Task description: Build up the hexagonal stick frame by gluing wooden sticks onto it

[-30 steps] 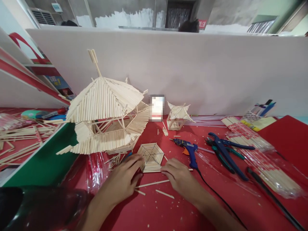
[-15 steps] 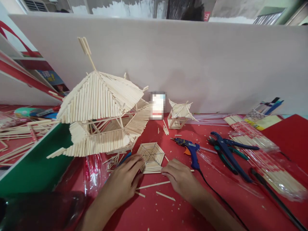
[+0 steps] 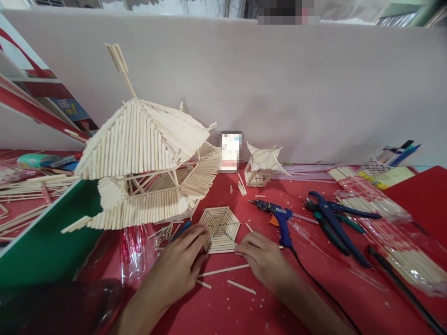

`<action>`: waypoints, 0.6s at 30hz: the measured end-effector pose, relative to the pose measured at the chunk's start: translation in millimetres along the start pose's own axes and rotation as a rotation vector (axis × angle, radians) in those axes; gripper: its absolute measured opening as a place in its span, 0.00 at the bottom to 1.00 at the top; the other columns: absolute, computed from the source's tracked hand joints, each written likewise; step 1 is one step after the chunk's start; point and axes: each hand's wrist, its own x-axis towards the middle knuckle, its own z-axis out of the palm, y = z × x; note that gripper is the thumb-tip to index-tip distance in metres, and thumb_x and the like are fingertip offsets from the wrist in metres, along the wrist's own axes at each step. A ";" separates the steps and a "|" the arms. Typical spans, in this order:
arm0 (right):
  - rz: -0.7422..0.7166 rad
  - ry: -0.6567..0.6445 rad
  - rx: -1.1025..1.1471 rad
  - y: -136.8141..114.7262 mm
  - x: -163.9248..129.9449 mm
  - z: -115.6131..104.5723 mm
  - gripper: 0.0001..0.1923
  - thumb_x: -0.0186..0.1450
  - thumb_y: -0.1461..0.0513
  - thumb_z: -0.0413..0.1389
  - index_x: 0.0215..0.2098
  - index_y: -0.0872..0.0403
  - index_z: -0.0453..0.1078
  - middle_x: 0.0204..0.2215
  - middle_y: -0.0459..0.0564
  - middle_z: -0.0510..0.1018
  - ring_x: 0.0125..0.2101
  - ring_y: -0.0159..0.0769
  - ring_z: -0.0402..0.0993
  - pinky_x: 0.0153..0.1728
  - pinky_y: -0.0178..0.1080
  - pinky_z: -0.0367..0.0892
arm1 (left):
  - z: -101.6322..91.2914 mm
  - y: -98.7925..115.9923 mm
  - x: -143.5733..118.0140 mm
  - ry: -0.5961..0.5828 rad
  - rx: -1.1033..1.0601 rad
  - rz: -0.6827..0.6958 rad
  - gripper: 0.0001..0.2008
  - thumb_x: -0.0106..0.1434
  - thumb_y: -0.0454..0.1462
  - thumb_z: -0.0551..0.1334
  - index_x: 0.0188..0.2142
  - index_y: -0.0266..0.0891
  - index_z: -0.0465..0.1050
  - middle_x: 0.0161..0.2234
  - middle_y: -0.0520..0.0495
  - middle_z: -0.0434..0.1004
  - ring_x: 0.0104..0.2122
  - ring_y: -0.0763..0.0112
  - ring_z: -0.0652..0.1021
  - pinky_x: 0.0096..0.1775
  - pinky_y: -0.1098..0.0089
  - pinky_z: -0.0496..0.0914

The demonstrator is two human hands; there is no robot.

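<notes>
A hexagonal panel of wooden sticks [image 3: 221, 232], laid in rings like a web, lies flat on the red tabletop between my hands. My left hand [image 3: 183, 256] has its curled fingers against the panel's left edge, thumb tucked below. At the lower right corner, the bent fingertips of my right hand [image 3: 263, 258] grip the panel's edge. Both hands rest low on the table. A short stick [image 3: 248, 227] pokes out just above my right hand. Loose sticks [image 3: 241, 286] lie in front of the panel, between my forearms.
A large stick-built pavilion [image 3: 139, 139] stands left, a small one [image 3: 263, 163] behind the panel. On the right are a blue glue gun [image 3: 283, 218] with a cord, pliers [image 3: 335, 218] and bagged sticks [image 3: 387, 232]. A lit phone-like screen [image 3: 230, 151] leans on the partition.
The view has tilted slightly. Both hands keep their places at the panel, while the short stick by my right hand now sits a little farther from the panel's edge.
</notes>
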 end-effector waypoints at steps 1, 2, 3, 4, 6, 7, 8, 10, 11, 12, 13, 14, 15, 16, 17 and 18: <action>0.003 -0.005 0.012 0.8 -0.2 0.7 0.15 0.72 0.67 0.48 0.34 0.53 0.75 0.28 0.49 0.76 0.30 0.35 0.70 0.32 0.34 0.66 | 0.1 0.0 -0.1 0.001 0.001 -0.001 0.22 0.66 0.32 0.57 0.59 0.41 0.63 0.58 0.42 0.71 0.57 0.57 0.73 0.53 0.55 0.73; 0.004 -0.007 0.020 1.6 -0.5 1.4 0.14 0.72 0.67 0.48 0.35 0.53 0.75 0.28 0.49 0.76 0.30 0.35 0.70 0.32 0.34 0.66 | 0.3 -0.1 -0.2 0.006 0.000 0.000 0.22 0.66 0.32 0.57 0.59 0.41 0.64 0.58 0.42 0.71 0.57 0.57 0.72 0.54 0.55 0.73; 0.005 -0.005 0.023 2.3 -0.6 2.1 0.14 0.73 0.66 0.48 0.35 0.53 0.75 0.28 0.49 0.76 0.30 0.35 0.71 0.32 0.34 0.66 | 0.5 0.0 -0.2 0.012 -0.001 0.002 0.22 0.66 0.32 0.57 0.59 0.41 0.64 0.58 0.42 0.71 0.57 0.57 0.73 0.54 0.55 0.74; 0.003 0.002 0.022 3.0 -0.8 2.8 0.14 0.73 0.66 0.49 0.35 0.53 0.74 0.28 0.49 0.76 0.30 0.35 0.71 0.32 0.34 0.66 | 0.8 0.0 -0.2 0.019 -0.003 0.004 0.22 0.66 0.31 0.57 0.59 0.41 0.64 0.58 0.42 0.72 0.57 0.58 0.73 0.53 0.56 0.74; 0.000 0.024 0.016 3.6 -0.7 3.8 0.13 0.72 0.64 0.50 0.34 0.53 0.74 0.27 0.48 0.76 0.29 0.35 0.71 0.32 0.35 0.66 | 1.2 0.0 -0.2 0.032 -0.004 0.010 0.21 0.66 0.31 0.57 0.59 0.41 0.65 0.57 0.42 0.72 0.56 0.58 0.73 0.53 0.56 0.74; 0.000 0.036 0.014 3.6 -0.5 4.2 0.13 0.73 0.64 0.50 0.33 0.53 0.73 0.27 0.48 0.77 0.29 0.35 0.71 0.32 0.35 0.66 | 1.4 -0.1 -0.2 0.035 -0.002 0.015 0.21 0.66 0.31 0.56 0.58 0.40 0.65 0.57 0.42 0.72 0.56 0.58 0.73 0.53 0.56 0.74; 0.000 0.047 0.013 3.5 -0.2 4.4 0.13 0.73 0.63 0.50 0.33 0.53 0.73 0.27 0.48 0.77 0.28 0.35 0.71 0.31 0.35 0.66 | 1.5 -0.4 -0.3 0.034 0.002 0.022 0.21 0.67 0.31 0.56 0.59 0.40 0.65 0.57 0.42 0.72 0.56 0.58 0.73 0.53 0.56 0.74; -0.008 0.064 0.017 3.0 0.7 4.7 0.14 0.73 0.63 0.49 0.33 0.53 0.73 0.27 0.48 0.77 0.28 0.35 0.71 0.31 0.36 0.67 | 1.6 -1.6 -0.5 0.028 0.012 0.042 0.21 0.67 0.31 0.55 0.60 0.40 0.64 0.57 0.42 0.72 0.57 0.59 0.73 0.54 0.56 0.74; -0.015 0.071 0.017 2.8 1.2 5.0 0.14 0.74 0.63 0.48 0.33 0.53 0.73 0.27 0.48 0.77 0.28 0.35 0.71 0.31 0.36 0.67 | 1.7 -2.4 -0.5 0.027 0.018 0.056 0.22 0.68 0.31 0.55 0.61 0.41 0.63 0.57 0.42 0.72 0.57 0.59 0.72 0.54 0.56 0.74; -0.024 0.077 0.014 2.7 1.7 5.3 0.14 0.74 0.63 0.48 0.33 0.53 0.73 0.27 0.48 0.77 0.28 0.35 0.71 0.31 0.36 0.67 | 1.8 -3.4 -0.5 0.026 0.026 0.073 0.22 0.69 0.32 0.55 0.61 0.41 0.63 0.57 0.43 0.73 0.58 0.59 0.72 0.54 0.56 0.74; -0.030 0.082 0.010 2.6 2.2 5.7 0.15 0.74 0.63 0.47 0.33 0.54 0.72 0.26 0.48 0.77 0.28 0.35 0.70 0.30 0.36 0.67 | 2.0 -4.4 -0.4 0.028 0.034 0.092 0.21 0.69 0.33 0.55 0.61 0.41 0.63 0.56 0.43 0.73 0.58 0.59 0.72 0.54 0.56 0.74; -0.035 0.086 0.005 2.7 2.6 6.2 0.15 0.74 0.62 0.47 0.33 0.54 0.72 0.26 0.48 0.77 0.28 0.36 0.70 0.30 0.37 0.67 | 2.3 -5.4 -0.3 0.033 0.043 0.110 0.21 0.69 0.33 0.55 0.61 0.41 0.63 0.56 0.43 0.73 0.58 0.59 0.72 0.54 0.57 0.74; -0.034 0.090 0.002 2.8 2.8 6.5 0.14 0.74 0.62 0.48 0.34 0.54 0.72 0.26 0.48 0.77 0.28 0.36 0.70 0.31 0.37 0.67 | 2.7 -6.3 0.0 0.041 0.050 0.125 0.20 0.70 0.34 0.55 0.61 0.41 0.64 0.56 0.43 0.74 0.58 0.59 0.72 0.53 0.57 0.74; -0.028 0.092 0.000 2.9 3.0 6.7 0.14 0.74 0.62 0.48 0.34 0.54 0.72 0.27 0.48 0.78 0.29 0.36 0.70 0.31 0.37 0.67 | 3.1 -7.1 0.4 0.054 0.055 0.137 0.20 0.70 0.34 0.55 0.60 0.41 0.65 0.56 0.44 0.74 0.58 0.59 0.72 0.53 0.57 0.74; -0.023 0.090 0.002 3.1 3.0 6.5 0.13 0.74 0.62 0.48 0.35 0.53 0.72 0.27 0.48 0.78 0.29 0.37 0.70 0.32 0.37 0.67 | 3.6 -7.8 0.8 0.070 0.057 0.145 0.19 0.70 0.35 0.55 0.60 0.41 0.66 0.55 0.43 0.75 0.58 0.59 0.72 0.53 0.57 0.74; -0.016 0.087 0.005 3.3 3.0 6.0 0.12 0.73 0.62 0.49 0.35 0.53 0.72 0.28 0.48 0.78 0.29 0.37 0.70 0.32 0.38 0.67 | 4.1 -8.4 1.3 0.087 0.055 0.149 0.19 0.70 0.35 0.55 0.59 0.41 0.67 0.55 0.43 0.75 0.58 0.59 0.72 0.53 0.58 0.75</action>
